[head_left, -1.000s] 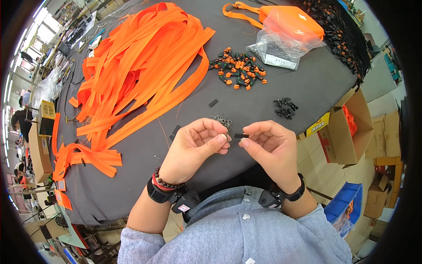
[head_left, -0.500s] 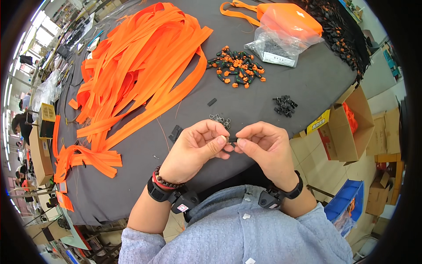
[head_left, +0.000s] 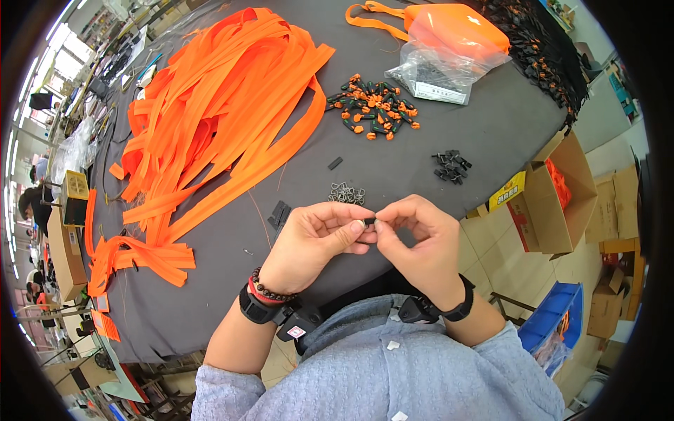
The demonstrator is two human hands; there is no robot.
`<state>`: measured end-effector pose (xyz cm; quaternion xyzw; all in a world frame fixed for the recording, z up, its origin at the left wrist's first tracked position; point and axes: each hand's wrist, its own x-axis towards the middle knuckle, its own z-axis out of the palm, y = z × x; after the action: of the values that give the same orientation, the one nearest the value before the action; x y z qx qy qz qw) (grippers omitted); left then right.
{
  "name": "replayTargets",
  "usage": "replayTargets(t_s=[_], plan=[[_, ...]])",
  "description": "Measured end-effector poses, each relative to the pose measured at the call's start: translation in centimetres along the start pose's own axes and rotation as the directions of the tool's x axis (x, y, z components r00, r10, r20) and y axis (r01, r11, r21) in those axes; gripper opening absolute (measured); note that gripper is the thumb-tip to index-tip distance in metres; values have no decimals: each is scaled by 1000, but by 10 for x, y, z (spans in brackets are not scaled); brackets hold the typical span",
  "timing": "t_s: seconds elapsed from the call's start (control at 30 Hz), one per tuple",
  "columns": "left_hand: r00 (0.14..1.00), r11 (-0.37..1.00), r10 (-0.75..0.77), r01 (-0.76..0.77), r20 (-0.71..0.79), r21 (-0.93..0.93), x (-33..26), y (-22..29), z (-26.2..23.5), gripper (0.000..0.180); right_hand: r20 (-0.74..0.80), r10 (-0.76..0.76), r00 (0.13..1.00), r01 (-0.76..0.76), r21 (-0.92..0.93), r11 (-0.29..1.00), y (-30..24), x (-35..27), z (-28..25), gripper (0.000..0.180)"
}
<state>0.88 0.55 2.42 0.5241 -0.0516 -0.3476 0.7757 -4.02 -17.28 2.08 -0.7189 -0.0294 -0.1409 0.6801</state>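
Observation:
A small black piece point(head_left: 369, 221), which looks like a short folded strip, is pinched between the fingertips of both hands near the table's front edge. My left hand point(head_left: 316, 237) is closed on one side of it, thumb against forefinger. Thumb and forefinger of my right hand point(head_left: 423, 228) press on its other side. Just beyond the fingers lies a small heap of wire metal rings point(head_left: 347, 194). Flat black strips point(head_left: 279, 215) rest beside my left hand, and a single black strip point(head_left: 335, 163) lies farther off. To the right is a pile of small black pieces point(head_left: 451, 167).
Long orange zipper tapes point(head_left: 217, 119) cover the left of the grey-covered table. Orange-and-black zipper pulls point(head_left: 372, 107) lie at the middle back, near a clear plastic bag point(head_left: 435, 74) and an orange pouch point(head_left: 456, 28). An open cardboard box point(head_left: 554, 196) and a blue crate point(head_left: 552, 319) stand right.
My right fingertips have moved in closer to the left ones, and the black piece now shows between them. The metal rings are less covered by my left hand.

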Motion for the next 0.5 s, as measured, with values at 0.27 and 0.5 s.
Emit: replayTargets(t_s=[0.27, 0.5], plan=[[996, 998, 60, -60, -61, -4, 0, -4, -4, 24, -5, -205, 979, 198, -232, 952, 1, 2, 3, 14], [990, 988, 102, -90, -92, 127, -2, -2, 3, 21, 7, -144, 990, 143, -187, 972, 3, 2, 1, 14]])
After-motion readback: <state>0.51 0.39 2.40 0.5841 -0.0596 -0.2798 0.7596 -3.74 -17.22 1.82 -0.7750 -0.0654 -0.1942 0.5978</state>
